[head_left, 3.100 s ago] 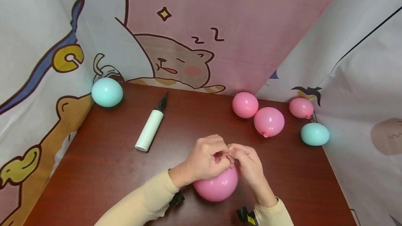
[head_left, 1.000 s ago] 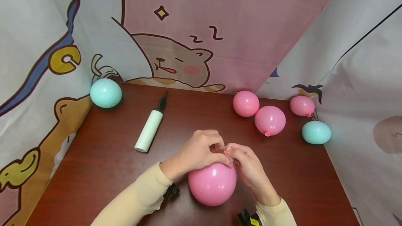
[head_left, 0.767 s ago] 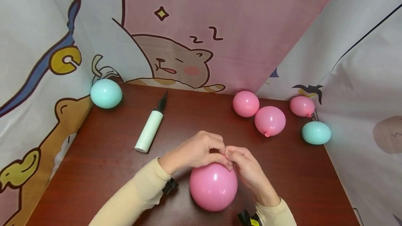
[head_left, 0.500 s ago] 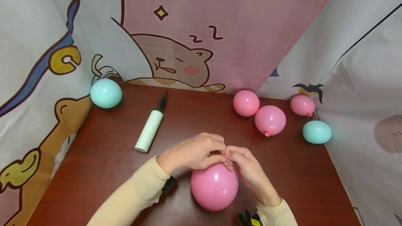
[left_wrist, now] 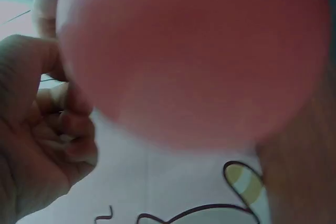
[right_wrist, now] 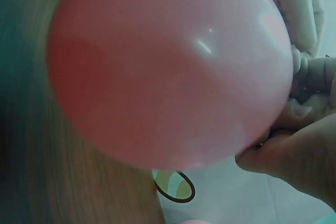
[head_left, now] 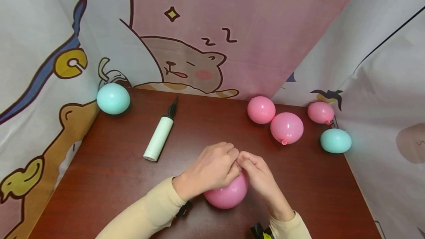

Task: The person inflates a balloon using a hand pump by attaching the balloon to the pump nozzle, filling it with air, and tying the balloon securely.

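Near the front middle of the table, a round inflated pink balloon [head_left: 227, 194] sits under both hands. My left hand [head_left: 212, 167] curls over its top and pinches at the neck, hiding the upper part of the balloon. My right hand [head_left: 260, 176] meets it from the right, thumb and forefinger pinching at the same neck. The neck itself is covered by the fingers in the head view. In the left wrist view the balloon [left_wrist: 194, 51] fills most of the picture; in the right wrist view its glossy side [right_wrist: 168, 72] shows, with fingertips bunched at its end.
A white hand pump [head_left: 158, 138] with a black nozzle lies left of the hands. Tied pink balloons [head_left: 287, 128] and a mint balloon [head_left: 335, 141] rest at the right back; another mint balloon [head_left: 113, 99] sits in the left back corner. Printed cloth walls [head_left: 265, 28] surround the brown table [head_left: 109, 172].
The left hand has rolled forward over the balloon's top, and the balloon has shifted up a little and is more covered. The right hand keeps nearly the same place. Pump and other balloons stay put.
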`<state>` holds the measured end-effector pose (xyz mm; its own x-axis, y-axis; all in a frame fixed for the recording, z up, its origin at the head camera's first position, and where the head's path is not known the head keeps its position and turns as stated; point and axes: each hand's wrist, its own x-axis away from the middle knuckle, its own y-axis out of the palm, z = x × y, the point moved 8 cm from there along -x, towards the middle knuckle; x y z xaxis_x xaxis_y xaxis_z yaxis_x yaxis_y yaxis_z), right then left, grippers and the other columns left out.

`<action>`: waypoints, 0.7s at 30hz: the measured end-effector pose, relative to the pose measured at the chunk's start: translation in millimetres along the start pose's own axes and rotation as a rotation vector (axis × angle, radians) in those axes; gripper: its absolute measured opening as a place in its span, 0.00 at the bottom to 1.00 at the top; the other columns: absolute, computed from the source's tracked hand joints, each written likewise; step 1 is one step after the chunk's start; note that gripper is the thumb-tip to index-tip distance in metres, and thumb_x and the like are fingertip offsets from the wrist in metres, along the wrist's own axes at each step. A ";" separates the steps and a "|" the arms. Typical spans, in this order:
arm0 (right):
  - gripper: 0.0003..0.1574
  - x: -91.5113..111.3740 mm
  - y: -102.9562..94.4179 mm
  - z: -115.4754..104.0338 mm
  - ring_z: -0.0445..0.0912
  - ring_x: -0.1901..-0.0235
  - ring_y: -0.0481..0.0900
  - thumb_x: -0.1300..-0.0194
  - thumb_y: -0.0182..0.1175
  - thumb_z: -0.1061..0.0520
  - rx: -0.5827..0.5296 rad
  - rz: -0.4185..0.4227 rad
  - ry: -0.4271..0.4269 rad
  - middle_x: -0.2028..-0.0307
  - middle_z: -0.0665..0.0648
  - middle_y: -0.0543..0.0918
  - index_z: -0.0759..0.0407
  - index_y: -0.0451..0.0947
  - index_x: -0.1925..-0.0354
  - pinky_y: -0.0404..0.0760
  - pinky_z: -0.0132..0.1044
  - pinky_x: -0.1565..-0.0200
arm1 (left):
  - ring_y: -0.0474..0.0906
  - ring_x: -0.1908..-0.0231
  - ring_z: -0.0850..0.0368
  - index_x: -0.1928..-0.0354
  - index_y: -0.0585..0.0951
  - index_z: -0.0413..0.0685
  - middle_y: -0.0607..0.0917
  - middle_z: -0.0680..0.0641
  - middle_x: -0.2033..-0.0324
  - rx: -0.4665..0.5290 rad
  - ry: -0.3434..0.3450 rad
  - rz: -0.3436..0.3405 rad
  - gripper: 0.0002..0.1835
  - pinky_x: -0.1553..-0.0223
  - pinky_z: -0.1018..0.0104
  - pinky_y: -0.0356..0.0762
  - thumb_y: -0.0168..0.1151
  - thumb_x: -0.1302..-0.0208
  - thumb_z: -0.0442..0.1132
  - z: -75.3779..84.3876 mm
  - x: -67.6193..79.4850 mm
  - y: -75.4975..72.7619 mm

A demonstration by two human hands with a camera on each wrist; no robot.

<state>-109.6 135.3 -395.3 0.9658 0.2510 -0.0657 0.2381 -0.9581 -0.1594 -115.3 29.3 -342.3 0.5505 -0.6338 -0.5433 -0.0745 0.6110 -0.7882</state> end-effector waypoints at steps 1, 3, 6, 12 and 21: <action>0.17 0.1 -1.3 -1.1 0.41 0.69 0.72 0.25 0.46 0.67 0.025 0.017 -0.005 0.75 0.49 0.73 0.66 0.73 0.72 0.71 0.33 0.66 | 0.66 0.78 0.57 0.81 0.70 0.50 0.68 0.54 0.82 0.014 -0.001 0.041 0.13 0.75 0.68 0.66 0.65 0.48 0.35 -0.2 0.3 -1.1; 0.17 0.3 -2.8 -3.3 0.40 0.67 0.74 0.25 0.46 0.67 0.054 0.038 -0.020 0.73 0.48 0.75 0.66 0.76 0.71 0.72 0.32 0.63 | 0.64 0.79 0.59 0.83 0.68 0.50 0.66 0.54 0.83 0.067 0.002 0.122 0.14 0.75 0.71 0.63 0.63 0.51 0.32 -1.5 1.1 -3.6; 0.17 0.6 -3.2 -7.0 0.40 0.64 0.76 0.25 0.46 0.68 0.086 0.059 -0.053 0.71 0.47 0.78 0.66 0.79 0.68 0.74 0.30 0.58 | 0.60 0.79 0.61 0.85 0.66 0.50 0.64 0.55 0.84 0.149 0.015 0.222 0.14 0.75 0.76 0.57 0.60 0.56 0.29 -3.9 3.0 -7.8; 0.17 3.3 -6.7 -17.2 0.39 0.68 0.75 0.27 0.50 0.70 0.169 0.180 -0.141 0.73 0.49 0.78 0.59 0.79 0.71 0.73 0.30 0.64 | 0.62 0.79 0.64 0.83 0.71 0.49 0.67 0.55 0.85 0.261 0.038 0.339 0.11 0.74 0.79 0.59 0.60 0.54 0.26 -4.8 6.3 -17.1; 0.17 6.8 0.6 -38.9 0.43 0.69 0.74 0.33 0.53 0.77 0.315 0.199 -0.435 0.72 0.52 0.77 0.58 0.78 0.69 0.70 0.35 0.63 | 0.62 0.76 0.62 0.80 0.69 0.48 0.67 0.54 0.81 0.243 0.009 0.184 0.12 0.72 0.75 0.62 0.59 0.43 0.30 -13.9 3.8 -11.9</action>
<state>-98.8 131.1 -357.6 0.8419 0.1673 -0.5131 -0.0509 -0.9218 -0.3842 -123.8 13.0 -339.0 0.5387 -0.5053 -0.6741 0.0296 0.8110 -0.5843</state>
